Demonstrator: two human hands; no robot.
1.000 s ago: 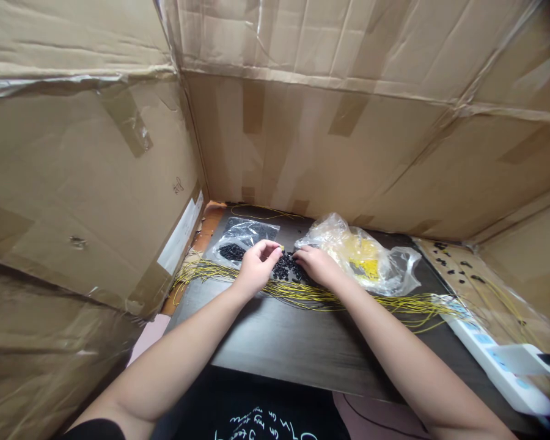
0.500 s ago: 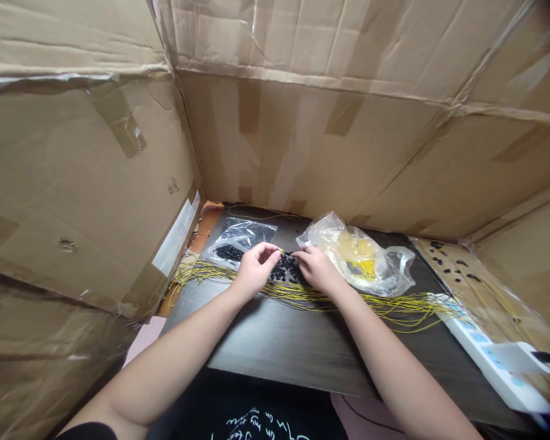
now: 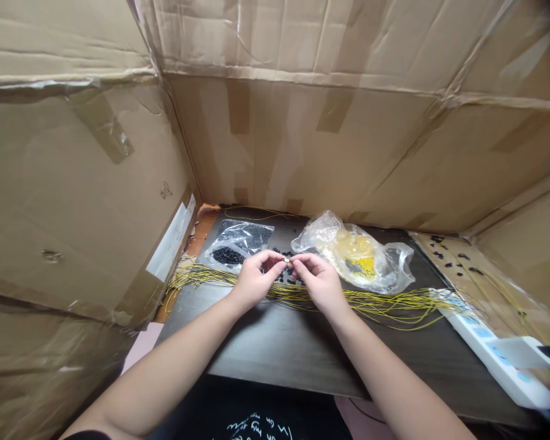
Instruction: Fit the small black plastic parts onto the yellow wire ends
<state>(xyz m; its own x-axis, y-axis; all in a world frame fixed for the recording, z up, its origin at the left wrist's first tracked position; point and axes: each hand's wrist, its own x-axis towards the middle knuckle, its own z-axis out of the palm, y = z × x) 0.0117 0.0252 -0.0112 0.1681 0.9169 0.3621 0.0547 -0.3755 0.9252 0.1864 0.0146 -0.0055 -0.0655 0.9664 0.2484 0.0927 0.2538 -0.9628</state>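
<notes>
My left hand [image 3: 256, 278] pinches a small yellow piece [image 3: 286, 261] between thumb and fingertips. Closed in a pinch too, my right hand [image 3: 319, 282] meets it from the other side; whatever its fingertips hold is too small to make out. Just behind and below the fingers lies a heap of small black pieces [image 3: 295, 273], partly covered by the hands. A long bundle of yellow and black wires [image 3: 376, 304] runs across the table under both wrists.
Clear bags lie beyond my hands: one with black pieces [image 3: 229, 255] at left, one with yellow pieces [image 3: 362, 267] at right. A white power strip [image 3: 490, 342] with a plug lies on the right. Cardboard walls [image 3: 302, 146] enclose the dark table [image 3: 275, 354].
My right hand has left the black heap and come to my left hand, so the fingertips now meet at the yellow piece. The camera view has shifted slightly.
</notes>
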